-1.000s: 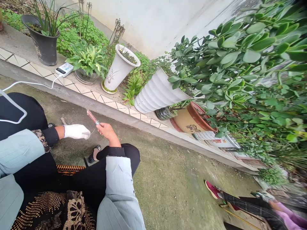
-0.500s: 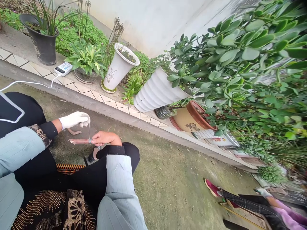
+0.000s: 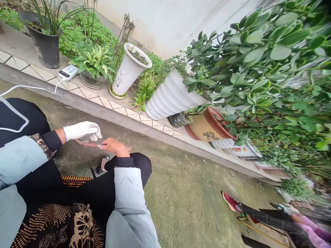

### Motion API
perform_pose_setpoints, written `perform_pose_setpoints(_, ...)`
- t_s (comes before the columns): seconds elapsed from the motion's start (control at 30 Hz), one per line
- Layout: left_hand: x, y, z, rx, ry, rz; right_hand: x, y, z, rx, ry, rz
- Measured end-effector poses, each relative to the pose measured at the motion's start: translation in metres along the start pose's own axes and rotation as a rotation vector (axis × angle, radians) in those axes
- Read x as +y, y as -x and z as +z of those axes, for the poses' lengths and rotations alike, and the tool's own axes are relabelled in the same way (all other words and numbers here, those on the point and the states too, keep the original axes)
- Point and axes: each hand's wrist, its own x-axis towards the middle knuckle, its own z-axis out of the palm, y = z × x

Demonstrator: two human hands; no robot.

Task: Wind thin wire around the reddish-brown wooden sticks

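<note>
stick swung leftward; right hand pinched its end, long axis ran just beside gloved left hand, whose grip was unclear.

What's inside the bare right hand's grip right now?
The right hand holds a stick; one length shows, near the gloved left hand, with wire wound beside the grip. The portion inside is covered, so I can't tell whether wire continues there.
</note>
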Motion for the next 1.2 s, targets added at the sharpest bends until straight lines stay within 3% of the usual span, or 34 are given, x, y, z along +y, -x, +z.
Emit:
perform_pose_setpoints(0.13, 0.004, 0.0, 0.012, -0.166, -0.063, 0.044, -0.006, -0.011, 0.006, 0.009, 0.142, 0.094)
perform_pose_setpoints(0.23, 0.01, 0.002, 0.015, -0.309, -0.086, 0.092, -0.003, -0.013, 0.005, -0.064, 0.025, 0.126)
perform_pose_setpoints(0.33, 0.015, 0.005, 0.007, -0.252, -0.061, 0.118, 0.005, -0.009, 0.001, -0.097, -0.159, 0.14)
perform_pose_setpoints(0.47, 0.013, 0.006, -0.006, -0.193, 0.096, 0.056, 0.009, -0.004, -0.003, -0.059, -0.273, 0.076)
perform_pose_setpoints(0.63, 0.009, 0.006, -0.012, -0.131, 0.233, 0.1, 0.004, -0.005, -0.005, -0.02, -0.21, 0.055)
perform_pose_setpoints(1.2, 0.014, 0.007, -0.011, -0.145, 0.219, 0.121, 0.0, -0.012, -0.003, 0.058, -0.266, 0.135)
